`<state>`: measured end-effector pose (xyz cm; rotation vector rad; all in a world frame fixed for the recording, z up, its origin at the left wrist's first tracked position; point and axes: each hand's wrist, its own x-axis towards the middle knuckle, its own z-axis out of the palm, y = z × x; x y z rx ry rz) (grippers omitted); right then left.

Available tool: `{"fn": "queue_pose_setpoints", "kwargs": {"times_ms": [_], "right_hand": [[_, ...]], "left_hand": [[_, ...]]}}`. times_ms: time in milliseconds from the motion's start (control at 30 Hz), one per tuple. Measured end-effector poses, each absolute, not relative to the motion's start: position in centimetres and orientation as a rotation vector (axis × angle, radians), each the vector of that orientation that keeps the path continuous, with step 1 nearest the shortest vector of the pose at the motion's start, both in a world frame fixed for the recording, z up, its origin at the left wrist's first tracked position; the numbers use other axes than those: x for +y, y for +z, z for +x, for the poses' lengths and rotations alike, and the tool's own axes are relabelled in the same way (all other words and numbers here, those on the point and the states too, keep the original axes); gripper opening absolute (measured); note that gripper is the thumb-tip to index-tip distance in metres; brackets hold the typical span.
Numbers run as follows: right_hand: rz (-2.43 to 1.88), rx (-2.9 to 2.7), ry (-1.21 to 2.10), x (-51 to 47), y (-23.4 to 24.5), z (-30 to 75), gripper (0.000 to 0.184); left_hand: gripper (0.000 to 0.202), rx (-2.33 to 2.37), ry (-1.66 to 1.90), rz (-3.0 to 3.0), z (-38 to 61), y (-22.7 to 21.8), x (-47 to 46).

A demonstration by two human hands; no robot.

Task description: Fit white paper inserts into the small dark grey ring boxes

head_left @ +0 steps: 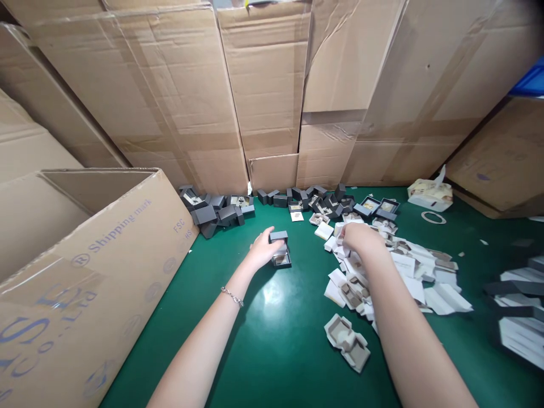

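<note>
My left hand is closed around a small open grey box that rests on the green table, thumb on its raised lid. A bracelet sits on that wrist. My right hand reaches into a pile of white paper slips and grey card inserts, fingers curled down onto a white piece at the pile's far end; what it grips is hidden under the hand. More grey boxes, some open, lie in a row along the far cardboard wall.
A large open cardboard carton marked "Shipping mark" stands at left. Cardboard sheets wall off the back. A lone card insert lies near me. A tissue pack and a tape ring sit far right; stacked grey-white pieces at right edge.
</note>
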<state>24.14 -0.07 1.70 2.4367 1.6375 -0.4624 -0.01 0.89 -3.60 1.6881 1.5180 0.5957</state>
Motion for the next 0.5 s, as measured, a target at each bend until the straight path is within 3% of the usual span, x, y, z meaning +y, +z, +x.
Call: {"fn": "queue_pose_setpoints", "kwargs": {"times_ms": [133,300,400,500], "right_hand": [[2.389,1.725,-0.478,-0.4,2.5,24.2,0.020],[2.334,1.915,-0.508,-1.5,4.2,23.4,0.015],[2.349,2.178,-0.667,-2.6,5.7,22.5,0.015],[2.254,2.486,-1.106,-3.5,7.0,21.5,0.015]], "left_hand": [[0.112,1.460,0.541,1.652,-0.9,-2.1,0.6],[0.126,1.354,0.563,1.667,-3.1,0.8,0.2],[0.112,1.300,0.651,1.776,-4.3,1.6,0.5],[0.070,1.270,0.938,1.759,-4.2,1.8,0.8]]}}
